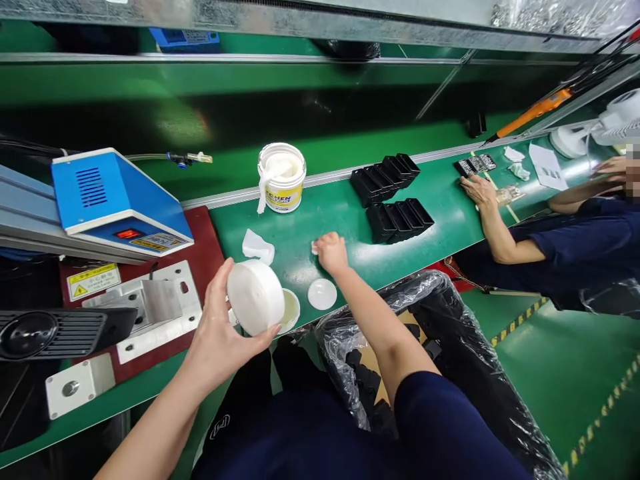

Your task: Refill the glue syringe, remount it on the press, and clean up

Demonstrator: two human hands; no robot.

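My left hand point(213, 340) grips a white round tub point(255, 297) from the side, tilted above the bench edge. Behind it, partly hidden, a round dish point(291, 311) with a pale inside rests on the bench. My right hand point(331, 253) is closed low over the green bench, a bit of white wipe point(315, 248) poking out at its left. Just below that hand lies a flat white disc like a lid point(322, 294). A crumpled white wipe point(258, 247) sits to the left of it, under an open tub point(283, 177) with a yellow label and white wipes hanging out.
Black plastic cases point(385, 179) stand in two rows to the right. A blue machine point(117, 200) with a metal fixture point(160, 300) occupies the left. A plastic-lined bin point(435, 287) holding black parts is below the bench. At right, a co-worker's hand point(480, 191) touches black parts.
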